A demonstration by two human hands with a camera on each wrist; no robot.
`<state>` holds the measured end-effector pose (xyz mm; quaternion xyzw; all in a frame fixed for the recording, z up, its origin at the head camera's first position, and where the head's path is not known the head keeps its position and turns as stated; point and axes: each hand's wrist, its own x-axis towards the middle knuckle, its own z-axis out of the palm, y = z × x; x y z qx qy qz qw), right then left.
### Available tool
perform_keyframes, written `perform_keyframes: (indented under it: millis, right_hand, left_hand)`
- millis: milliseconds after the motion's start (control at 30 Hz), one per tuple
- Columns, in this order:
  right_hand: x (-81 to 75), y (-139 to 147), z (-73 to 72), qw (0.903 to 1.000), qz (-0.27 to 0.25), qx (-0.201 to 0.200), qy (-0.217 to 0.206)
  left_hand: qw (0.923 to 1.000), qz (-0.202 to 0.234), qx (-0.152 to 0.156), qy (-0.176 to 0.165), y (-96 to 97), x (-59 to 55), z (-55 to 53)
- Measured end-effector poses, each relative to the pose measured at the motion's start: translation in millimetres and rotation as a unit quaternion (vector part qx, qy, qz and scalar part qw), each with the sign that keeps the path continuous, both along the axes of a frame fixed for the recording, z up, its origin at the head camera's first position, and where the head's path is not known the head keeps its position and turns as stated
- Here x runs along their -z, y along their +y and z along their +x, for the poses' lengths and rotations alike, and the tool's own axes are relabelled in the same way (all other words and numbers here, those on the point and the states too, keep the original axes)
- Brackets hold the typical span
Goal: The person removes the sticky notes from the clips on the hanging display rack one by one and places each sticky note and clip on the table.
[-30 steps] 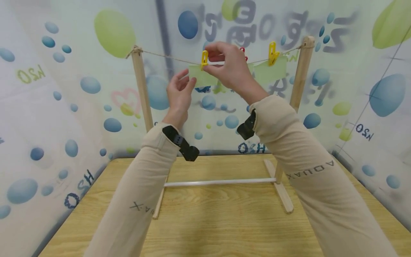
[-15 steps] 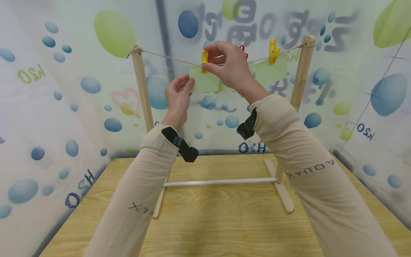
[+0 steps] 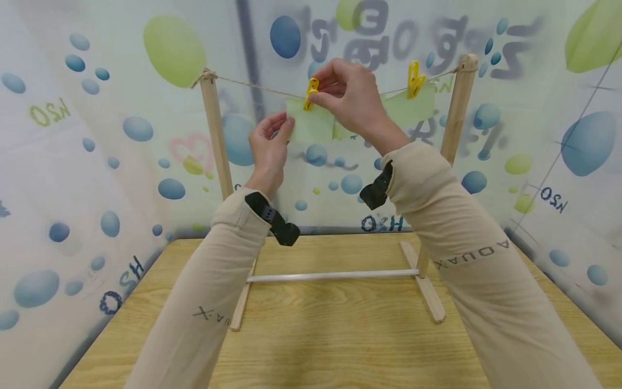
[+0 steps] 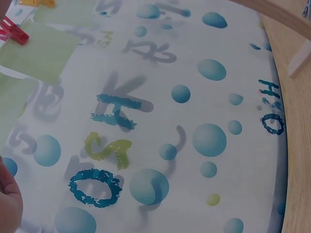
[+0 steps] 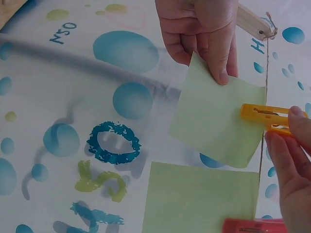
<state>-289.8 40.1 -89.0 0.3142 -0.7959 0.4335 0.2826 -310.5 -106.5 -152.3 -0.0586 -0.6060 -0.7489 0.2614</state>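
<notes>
My left hand (image 3: 269, 151) pinches the left edge of a pale green paper sheet (image 3: 311, 125) between thumb and fingers. With thumb and fingertips, my right hand (image 3: 355, 100) grips a yellow clothespin (image 5: 252, 112). That clothespin's tip lies over the sheet's upper edge at the twine line (image 3: 257, 86). A second green sheet (image 5: 199, 199) hangs beside it under a red clothespin (image 5: 255, 226), which my right hand hides in the head view. Farther right, another yellow clothespin (image 3: 414, 81) holds a third green sheet (image 3: 413, 109) on the twine.
Two wooden posts, left (image 3: 216, 135) and right (image 3: 457, 108), carry the twine. Their feet stand on a wood-grain table (image 3: 320, 335), joined low down by a white rod (image 3: 335, 275). A patterned curtain (image 3: 121, 189) surrounds the back and sides.
The near sheet has swung down to hang more upright, and the gripped clothespin now leans right. My right hand has shifted slightly right, covering the red clothespin.
</notes>
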Motion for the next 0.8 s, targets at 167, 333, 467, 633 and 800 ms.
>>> perform_keyframes:
  millis: [167,333,467,633,800]
  right_hand:
    - [-0.3,1.8,-0.3,1.0,0.0,-0.001,0.006]
    - [-2.2,3.2,1.1,0.9999,-0.007,0.0,0.01]
    - [-3.9,3.7,3.1,0.9999,-0.015,0.0,0.009]
    - [-4.5,3.9,5.1,0.9998,-0.017,-0.004,0.007]
    - [-6.0,5.9,7.4,0.9997,-0.024,-0.009,0.005]
  left_hand:
    - [1.0,-0.001,-0.004,0.002,-0.5,-1.4,-0.9]
    - [0.9998,-0.01,-0.009,0.011,-2.5,-4.1,0.3]
    - [0.9998,-0.017,-0.009,0.009,-3.7,-4.8,2.3]
    - [0.9994,-0.026,-0.015,0.015,-4.4,-0.7,3.3]
    - [0.9989,-0.032,-0.026,0.022,-4.2,4.1,2.7]
